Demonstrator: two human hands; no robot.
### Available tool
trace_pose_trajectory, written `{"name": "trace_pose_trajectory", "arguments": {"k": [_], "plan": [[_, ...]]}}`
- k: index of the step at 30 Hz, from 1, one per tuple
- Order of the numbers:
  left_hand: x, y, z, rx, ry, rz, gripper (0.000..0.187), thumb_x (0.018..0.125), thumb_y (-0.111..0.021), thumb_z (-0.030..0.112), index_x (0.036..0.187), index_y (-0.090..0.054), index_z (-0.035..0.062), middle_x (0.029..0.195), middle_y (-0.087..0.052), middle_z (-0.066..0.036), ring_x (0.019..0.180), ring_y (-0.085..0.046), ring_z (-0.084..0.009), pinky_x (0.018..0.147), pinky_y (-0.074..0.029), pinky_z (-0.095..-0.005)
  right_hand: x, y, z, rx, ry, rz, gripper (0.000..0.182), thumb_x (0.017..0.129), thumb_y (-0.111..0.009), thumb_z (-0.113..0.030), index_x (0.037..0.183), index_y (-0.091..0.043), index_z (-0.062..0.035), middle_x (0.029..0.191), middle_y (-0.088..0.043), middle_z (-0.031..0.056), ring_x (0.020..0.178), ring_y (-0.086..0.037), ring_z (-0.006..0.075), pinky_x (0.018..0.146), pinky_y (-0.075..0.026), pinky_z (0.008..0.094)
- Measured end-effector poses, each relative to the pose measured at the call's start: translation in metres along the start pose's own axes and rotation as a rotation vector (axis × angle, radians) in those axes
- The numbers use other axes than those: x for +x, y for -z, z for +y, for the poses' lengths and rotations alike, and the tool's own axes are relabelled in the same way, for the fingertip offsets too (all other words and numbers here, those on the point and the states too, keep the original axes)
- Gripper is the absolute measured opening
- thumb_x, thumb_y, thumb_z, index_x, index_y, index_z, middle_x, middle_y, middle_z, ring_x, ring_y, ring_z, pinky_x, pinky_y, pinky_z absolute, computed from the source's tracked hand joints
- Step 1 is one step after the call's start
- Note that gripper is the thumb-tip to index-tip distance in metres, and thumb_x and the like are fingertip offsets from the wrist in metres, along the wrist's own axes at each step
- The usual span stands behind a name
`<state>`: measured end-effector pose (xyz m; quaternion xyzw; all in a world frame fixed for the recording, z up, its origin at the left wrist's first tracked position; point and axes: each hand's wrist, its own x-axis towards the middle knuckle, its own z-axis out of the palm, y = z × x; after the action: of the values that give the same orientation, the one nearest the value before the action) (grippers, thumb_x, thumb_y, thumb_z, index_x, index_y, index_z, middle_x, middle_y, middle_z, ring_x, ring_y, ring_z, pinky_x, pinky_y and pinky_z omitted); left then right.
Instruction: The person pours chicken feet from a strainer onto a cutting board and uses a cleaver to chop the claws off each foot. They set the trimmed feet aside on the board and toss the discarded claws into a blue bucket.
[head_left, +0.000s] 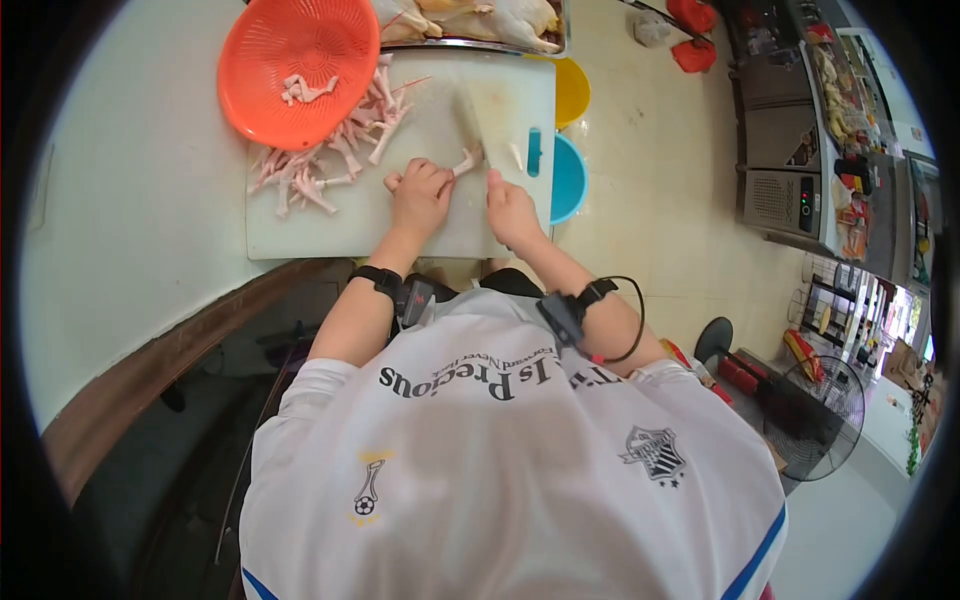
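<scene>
My left hand (421,195) is closed on one end of a chicken foot (466,162) lying on the white cutting board (330,235). In my right hand (513,212) is the handle of a cleaver (478,118), its wide blade beside the foot and partly blurred. A small pale piece (516,155) is to the right of the blade. Several more chicken feet (310,185) are piled on the board's left part. An orange colander (300,70), tilted over the pile, holds a few pale pieces.
A metal tray (470,44) with whole poultry sits behind the board. Beyond the board's right edge are a yellow bucket (572,92) and a blue basin (570,178), lower down. A fan (820,418) stands at the right.
</scene>
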<state>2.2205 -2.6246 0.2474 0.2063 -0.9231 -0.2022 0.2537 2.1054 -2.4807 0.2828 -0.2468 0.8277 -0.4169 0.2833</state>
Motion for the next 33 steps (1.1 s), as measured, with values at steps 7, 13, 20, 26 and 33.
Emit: {"name": "trace_pose_trajectory", "arguments": {"k": [7,13,20,26,33], "plan": [[-0.01,-0.001,0.004,0.005,0.037,-0.058,0.006,0.084,-0.072,0.018,0.089,-0.068,0.0157,0.09,-0.063,0.0,0.097,-0.06,-0.0202,0.082,-0.03,-0.0423,-0.02,0.025,-0.014,0.391,-0.404,-0.212,0.063,0.107,-0.033,-0.059,0.072,-0.047,-0.0084,0.055,-0.045,0.0025,0.038,-0.043,0.0141,0.037,-0.036,0.0303],[-0.017,0.008,-0.006,0.136,0.14,-0.042,0.018,0.087,-0.068,0.02,0.103,-0.064,0.0125,0.101,-0.064,-0.004,0.101,-0.059,-0.0242,0.086,-0.034,-0.0439,-0.09,0.067,0.02,0.616,-0.438,-0.16,0.058,0.108,-0.031,-0.056,0.081,-0.049,-0.008,0.056,-0.045,0.0012,0.039,-0.04,0.0126,0.037,-0.033,0.0286],[-0.02,0.003,-0.021,0.273,0.15,-0.075,0.022,0.09,-0.065,0.023,0.106,-0.064,0.0085,0.103,-0.066,-0.01,0.104,-0.06,-0.0326,0.086,-0.039,-0.0513,-0.16,0.121,0.093,0.684,-0.44,0.297,0.057,0.108,-0.03,-0.057,0.084,-0.049,-0.0078,0.054,-0.042,0.0005,0.039,-0.04,0.0116,0.037,-0.033,0.0277],[-0.014,0.015,0.005,0.408,0.138,-0.154,0.025,0.09,-0.066,0.022,0.112,-0.064,0.0075,0.104,-0.066,-0.01,0.107,-0.06,-0.0331,0.085,-0.041,-0.0506,-0.176,0.137,0.2,0.906,-0.67,0.407,0.056,0.107,-0.035,-0.057,0.079,-0.047,-0.009,0.053,-0.042,0.0004,0.037,-0.04,0.0111,0.034,-0.032,0.0273],[-0.008,-0.015,0.159,0.119,0.096,0.01,0.028,0.084,-0.065,0.001,0.111,-0.06,-0.0019,0.105,-0.062,-0.016,0.103,-0.059,-0.0315,0.092,-0.047,-0.0413,-0.175,0.198,0.284,0.775,-0.792,0.23,0.057,0.107,-0.034,-0.057,0.079,-0.048,-0.0095,0.053,-0.042,0.001,0.038,-0.04,0.0118,0.035,-0.032,0.0281]]}}
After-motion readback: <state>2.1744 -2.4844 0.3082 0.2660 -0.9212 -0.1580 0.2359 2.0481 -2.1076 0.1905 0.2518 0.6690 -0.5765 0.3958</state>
